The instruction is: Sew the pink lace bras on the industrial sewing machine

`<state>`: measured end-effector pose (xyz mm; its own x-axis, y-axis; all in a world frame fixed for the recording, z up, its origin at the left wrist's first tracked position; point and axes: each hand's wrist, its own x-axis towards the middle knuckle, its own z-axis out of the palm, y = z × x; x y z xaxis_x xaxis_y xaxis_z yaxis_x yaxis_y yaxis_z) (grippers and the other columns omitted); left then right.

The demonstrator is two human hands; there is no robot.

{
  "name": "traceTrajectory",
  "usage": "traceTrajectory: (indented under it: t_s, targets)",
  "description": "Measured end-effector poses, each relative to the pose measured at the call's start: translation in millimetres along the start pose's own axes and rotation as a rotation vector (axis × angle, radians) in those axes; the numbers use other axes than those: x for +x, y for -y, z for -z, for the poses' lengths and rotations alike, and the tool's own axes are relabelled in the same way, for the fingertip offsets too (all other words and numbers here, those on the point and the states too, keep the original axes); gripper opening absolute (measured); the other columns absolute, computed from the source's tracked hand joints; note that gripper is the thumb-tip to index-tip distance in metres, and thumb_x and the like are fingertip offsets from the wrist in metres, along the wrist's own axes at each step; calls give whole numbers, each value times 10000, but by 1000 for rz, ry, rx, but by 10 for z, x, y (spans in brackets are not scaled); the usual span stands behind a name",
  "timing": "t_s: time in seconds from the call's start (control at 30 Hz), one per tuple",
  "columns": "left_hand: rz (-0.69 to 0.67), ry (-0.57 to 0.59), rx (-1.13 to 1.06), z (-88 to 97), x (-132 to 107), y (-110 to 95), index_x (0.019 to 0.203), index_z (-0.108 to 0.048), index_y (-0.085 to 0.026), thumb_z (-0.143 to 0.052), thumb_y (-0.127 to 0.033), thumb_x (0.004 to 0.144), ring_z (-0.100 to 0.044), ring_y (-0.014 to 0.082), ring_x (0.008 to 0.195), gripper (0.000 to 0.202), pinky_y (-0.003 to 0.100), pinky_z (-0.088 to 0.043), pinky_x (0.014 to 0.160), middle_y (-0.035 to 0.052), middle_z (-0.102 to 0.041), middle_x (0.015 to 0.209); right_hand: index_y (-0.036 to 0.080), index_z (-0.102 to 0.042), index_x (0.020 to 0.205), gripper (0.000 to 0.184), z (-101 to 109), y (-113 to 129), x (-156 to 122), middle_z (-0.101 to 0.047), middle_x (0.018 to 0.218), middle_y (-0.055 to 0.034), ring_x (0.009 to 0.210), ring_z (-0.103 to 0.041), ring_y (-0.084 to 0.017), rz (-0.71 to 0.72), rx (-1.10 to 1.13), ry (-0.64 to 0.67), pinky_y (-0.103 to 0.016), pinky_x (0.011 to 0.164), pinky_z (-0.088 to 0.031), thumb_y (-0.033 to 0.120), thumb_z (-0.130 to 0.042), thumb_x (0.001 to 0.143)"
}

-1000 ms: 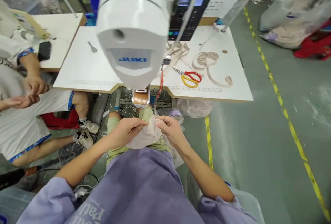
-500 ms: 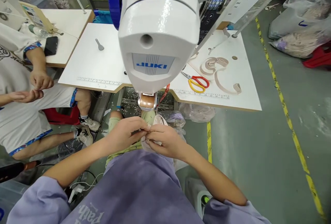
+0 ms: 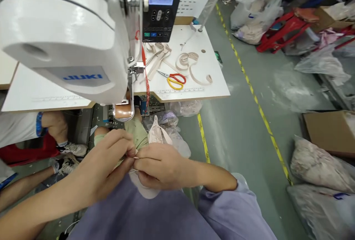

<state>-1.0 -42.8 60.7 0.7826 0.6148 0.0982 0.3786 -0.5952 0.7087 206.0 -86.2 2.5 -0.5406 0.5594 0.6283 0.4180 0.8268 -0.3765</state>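
Tabletop (image 3: 217,86): white, bearing scissors (image 3: 169,76) and beige strips (image 3: 159,58) toward 12 o'clock.
Sewing-machine head (image 3: 66,55): white, at 10 o'clock.
Cloth (image 3: 145,189): pale, at 7 o'clock, partly hidden by fingers.
Left hand (image 3: 115,156): at 8, fingertips pinching the cloth.
Right hand (image 3: 162,165): at 7, fingers closed on it, beside the left's.

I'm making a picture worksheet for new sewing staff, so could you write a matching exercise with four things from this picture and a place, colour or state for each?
1. scissors
2. cloth
3. sewing machine
4. floor tape

A. white, with blue lettering
B. held by the left hand and right hand
C. yellow, running along the floor
D. lying on the table, with red and yellow handles

Right pairs: 1-D, 2-B, 3-A, 4-C
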Motion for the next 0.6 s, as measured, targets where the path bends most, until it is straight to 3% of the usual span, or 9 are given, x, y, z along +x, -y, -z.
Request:
traceTrajectory:
  t_s: [0.13,0.23,0.37,0.47,0.6]
  targets:
    - [44,-122,-359,-207,-61,181,925,-528,-226,-496,-219,993,-609,187,886,76,293,-543,738,79,-620,1016,229,-579,874,75,-236,28,-22,-658,764,-5,738,-641,-122,-89,146,-109,-241,707,-576,196,-545,932]
    - [90,-252,-450,-299,-199,376,949,-596,-240,-536,-252,990,-623,188,871,73,295,-548,729,58,-643,979,222,-617,900,93,-451,17,41,-714,849,-19,814,-681,-106,-105,190,-159,-209,783,-591,250,-541,946]
    - [166,-243,-293,-182,-297,461,1007,-684,-273,-614,-233,954,-647,183,897,96,286,-548,728,15,-679,1000,216,-608,823,216,-509,-20,117,-700,796,-7,788,-661,-101,-115,208,-120,-206,769,-568,223,-457,976]
    - [179,-242,-72,-102,-251,410,943,-702,-240,-627,-238,950,-639,151,787,76,260,-510,673,4,-676,877,209,-589,819,212,-449,-20,121,-664,768,-10,760,-633,-117,-205,253,-53,-235,737,-543,225,-457,985]
    - [134,-288,44,-164,-139,473,824,-651,-195,-564,-272,982,-588,129,684,197,249,-461,621,2,-625,750,201,-627,836,171,-414,-41,123,-681,788,-15,737,-628,-125,-357,366,-108,-248,704,-516,208,-511,962]
